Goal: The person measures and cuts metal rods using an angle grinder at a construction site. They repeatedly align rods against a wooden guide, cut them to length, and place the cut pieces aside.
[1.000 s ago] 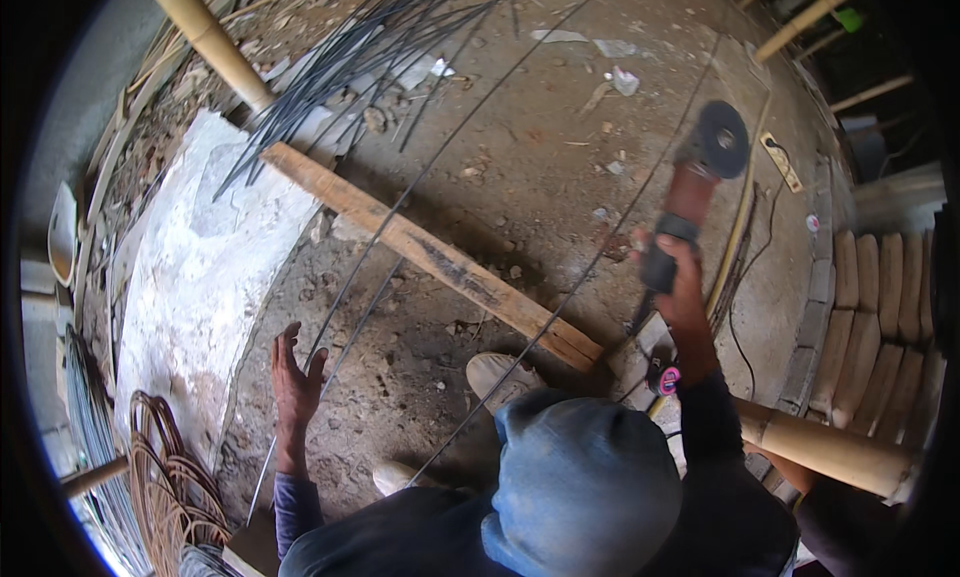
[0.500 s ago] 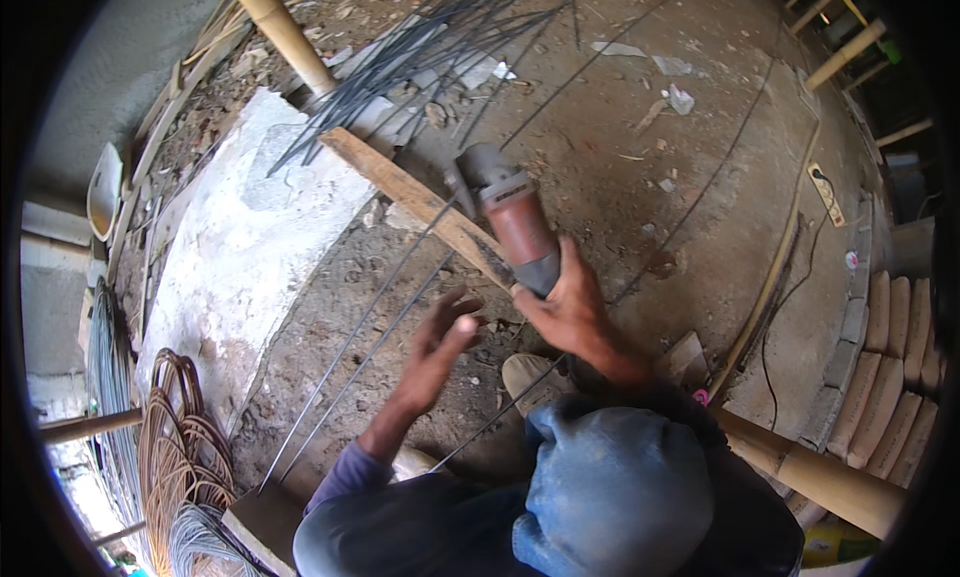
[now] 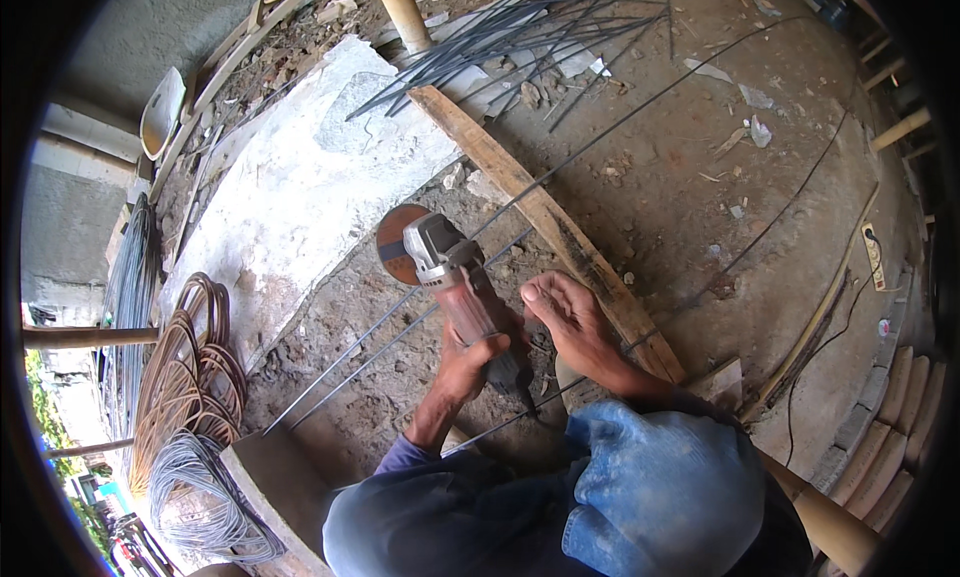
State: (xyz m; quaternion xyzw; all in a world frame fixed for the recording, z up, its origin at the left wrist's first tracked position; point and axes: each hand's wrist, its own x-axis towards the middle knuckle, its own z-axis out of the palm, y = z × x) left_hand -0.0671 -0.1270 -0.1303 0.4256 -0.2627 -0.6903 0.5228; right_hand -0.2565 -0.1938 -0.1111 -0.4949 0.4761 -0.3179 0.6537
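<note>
My left hand (image 3: 462,362) is wrapped round the red and grey body of an angle grinder (image 3: 470,302). The grinder's brown disc (image 3: 398,243) tilts up at the far left end, over two thin steel rods (image 3: 385,322). Its dark tail and cord end point down toward my lap. Just right of the tool, my right hand (image 3: 575,322) is off it, fingers loosely bent and nothing seen in them. Beyond that hand, a wooden plank (image 3: 540,207) lies slantwise on the ground, with rods running across it.
A heap of dark steel rods (image 3: 500,37) lies at the far side by a bamboo post (image 3: 402,15). Coils of brown rod (image 3: 190,347) and grey wire (image 3: 205,497) sit at the left. A power strip (image 3: 874,259) with a cord is on the right.
The grinder has passed from my right hand to my left and moved left and nearer, its disc now toward the left. My right hand has let go. The view has shifted.
</note>
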